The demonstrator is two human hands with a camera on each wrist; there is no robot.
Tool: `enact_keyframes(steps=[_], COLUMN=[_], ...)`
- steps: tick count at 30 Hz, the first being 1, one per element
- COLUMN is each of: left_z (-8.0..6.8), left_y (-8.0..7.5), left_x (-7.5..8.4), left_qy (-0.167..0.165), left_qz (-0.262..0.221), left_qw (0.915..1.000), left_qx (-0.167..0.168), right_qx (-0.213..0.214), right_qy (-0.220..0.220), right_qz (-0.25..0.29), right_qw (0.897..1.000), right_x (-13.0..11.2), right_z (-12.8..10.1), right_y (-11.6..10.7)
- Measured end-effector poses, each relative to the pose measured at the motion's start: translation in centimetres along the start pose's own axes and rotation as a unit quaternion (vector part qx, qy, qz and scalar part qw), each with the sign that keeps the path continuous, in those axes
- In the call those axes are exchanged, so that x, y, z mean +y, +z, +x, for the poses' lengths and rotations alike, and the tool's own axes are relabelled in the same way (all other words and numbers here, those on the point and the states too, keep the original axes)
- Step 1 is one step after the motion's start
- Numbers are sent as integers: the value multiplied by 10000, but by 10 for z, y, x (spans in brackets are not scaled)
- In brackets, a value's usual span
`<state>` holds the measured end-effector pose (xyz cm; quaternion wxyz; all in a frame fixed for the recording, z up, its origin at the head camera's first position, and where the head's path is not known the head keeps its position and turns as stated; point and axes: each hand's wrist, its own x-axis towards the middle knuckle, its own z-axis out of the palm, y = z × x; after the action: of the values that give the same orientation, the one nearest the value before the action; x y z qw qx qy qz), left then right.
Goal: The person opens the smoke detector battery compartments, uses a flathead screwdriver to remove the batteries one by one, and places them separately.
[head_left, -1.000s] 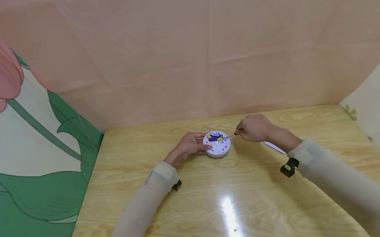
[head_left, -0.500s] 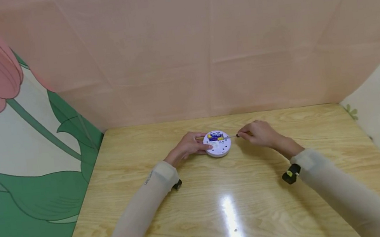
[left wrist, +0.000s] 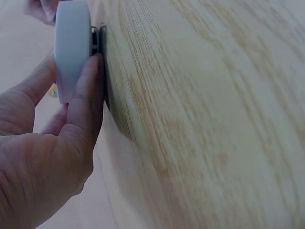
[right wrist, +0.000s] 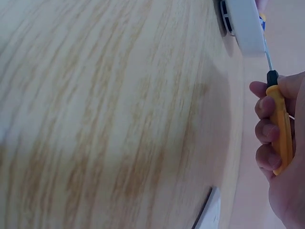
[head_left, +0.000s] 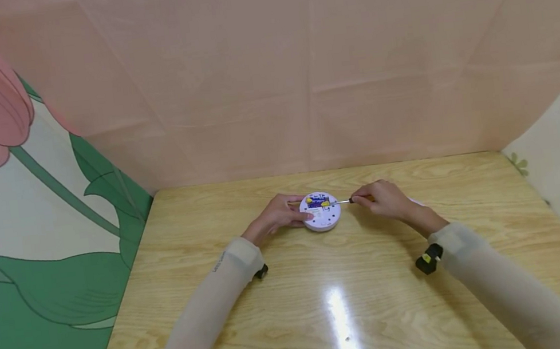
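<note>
A round white battery-powered device (head_left: 320, 221) sits near the far middle of the table, its face with blue and yellow batteries (head_left: 318, 202) turned up. My left hand (head_left: 278, 212) grips its left side, thumb on top and fingers underneath, as the left wrist view shows on the white rim (left wrist: 74, 52). To the right, my right hand (head_left: 383, 198) holds a screwdriver with an orange and black handle (right wrist: 282, 133). Its thin metal shaft (head_left: 342, 202) reaches over the device to the end of the lower battery. Exactly what the tip touches is too small to tell.
A flat white piece (right wrist: 209, 212) lies on the table, mostly hidden behind the right wrist in the head view. The wooden table (head_left: 295, 311) meets a pink cloth backdrop (head_left: 269, 83) at its far edge.
My right hand has come down and slightly right, and the screwdriver now lies flatter across the device. The flat white piece is more covered by the right arm. My left hand stays put.
</note>
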<state>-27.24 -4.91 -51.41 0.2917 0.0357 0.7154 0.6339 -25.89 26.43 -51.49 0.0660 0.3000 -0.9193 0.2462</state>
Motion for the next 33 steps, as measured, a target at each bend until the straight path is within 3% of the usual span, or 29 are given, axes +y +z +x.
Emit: enact_keyframes(steps=[20,28,33], left_z=[1,1,1], left_y=[-1,-2,-2], left_x=[-3,-3,-3], left_qy=[-10,40,24], left_qz=[-68,-49,-82], left_qw=[10000,10000,9999], left_qx=[-10,-9,-52], right_qx=[-55,-150,-164], right_qy=[445,525,597], right_qz=[823,899,651], right_qw=[9956,9945,9960], right_x=[8,8,6], right_z=[-6,-7,-6], right_y=[14,14,11])
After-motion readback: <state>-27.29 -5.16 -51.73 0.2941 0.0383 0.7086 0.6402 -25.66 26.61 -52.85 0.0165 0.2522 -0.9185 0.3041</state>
